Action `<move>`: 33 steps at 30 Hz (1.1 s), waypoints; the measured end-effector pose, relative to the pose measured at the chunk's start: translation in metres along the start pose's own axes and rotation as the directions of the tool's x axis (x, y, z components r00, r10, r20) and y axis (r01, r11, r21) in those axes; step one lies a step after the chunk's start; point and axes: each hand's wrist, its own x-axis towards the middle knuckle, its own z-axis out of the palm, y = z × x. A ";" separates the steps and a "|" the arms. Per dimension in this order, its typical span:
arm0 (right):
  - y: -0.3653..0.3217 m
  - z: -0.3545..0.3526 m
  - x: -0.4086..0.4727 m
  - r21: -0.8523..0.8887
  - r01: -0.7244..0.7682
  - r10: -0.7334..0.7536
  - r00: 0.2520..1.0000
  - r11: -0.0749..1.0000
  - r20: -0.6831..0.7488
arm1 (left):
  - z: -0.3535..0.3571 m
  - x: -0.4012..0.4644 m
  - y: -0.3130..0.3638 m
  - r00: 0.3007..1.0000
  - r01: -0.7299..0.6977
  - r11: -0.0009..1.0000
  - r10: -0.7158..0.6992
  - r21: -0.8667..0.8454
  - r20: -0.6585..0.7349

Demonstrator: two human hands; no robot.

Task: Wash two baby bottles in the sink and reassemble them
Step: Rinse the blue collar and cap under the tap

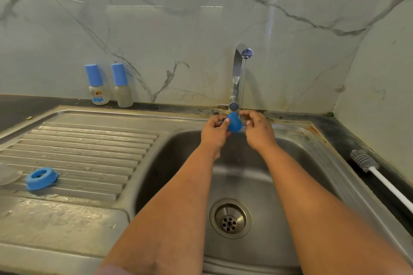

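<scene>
While water runs in a thin stream from the faucet (238, 73), I hold a blue bottle cap (233, 123) under it, over the far edge of the sink (178, 163). My left hand (214, 131) grips the cap, thumb curled over its side. My right hand (257, 130) has its fingers curled toward the cap, but I cannot tell whether they pinch it. Two baby bottles stand upright against the backsplash, well apart from my hands: a printed bottle (97, 85) and, just beside it on the right, a plain bottle (122, 85), both with blue caps on. A blue collar ring (41, 178) lies on the drainboard (89, 152). A bottle brush (366, 163) lies on the counter right of the sink.
</scene>
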 end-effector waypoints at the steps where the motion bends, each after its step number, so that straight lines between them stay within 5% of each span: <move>1: -0.001 0.001 -0.001 -0.009 0.049 -0.049 0.999 0.999 0.011 | 0.001 0.001 0.002 0.997 0.026 0.999 -0.029 -0.046 -0.066; 5: -0.011 0.008 -0.005 -0.061 0.158 -0.150 0.981 0.986 0.123 | 0.011 0.007 0.007 0.987 0.070 0.995 -0.078 -0.064 -0.139; 12: -0.004 0.005 0.006 0.146 -0.107 0.102 0.994 0.983 0.041 | 0.022 -0.006 0.011 0.983 0.025 0.996 -0.040 0.087 0.178; 16: -0.010 0.006 0.011 0.625 -0.451 0.447 0.877 0.637 0.176 | 0.018 -0.006 0.012 0.980 0.090 0.993 -0.074 -0.081 0.185; 20: -0.020 0.010 0.003 0.286 -0.256 0.221 0.964 0.923 0.150 | 0.012 -0.007 0.019 0.987 0.112 0.993 -0.116 0.036 0.115; 23: -0.017 0.012 0.005 0.282 -0.130 0.090 0.985 0.951 0.149 | 0.012 -0.006 0.020 0.992 0.087 0.990 -0.097 0.112 0.084; 30: -0.021 0.013 0.006 0.659 -0.447 0.328 0.894 0.605 0.305 | 0.007 -0.004 0.016 0.977 0.193 0.937 -0.156 -0.291 0.144; 33: -0.016 0.013 0.008 0.586 -0.360 0.316 0.931 0.726 0.181 | 0.008 -0.003 0.012 0.966 0.249 0.898 -0.201 -0.363 0.163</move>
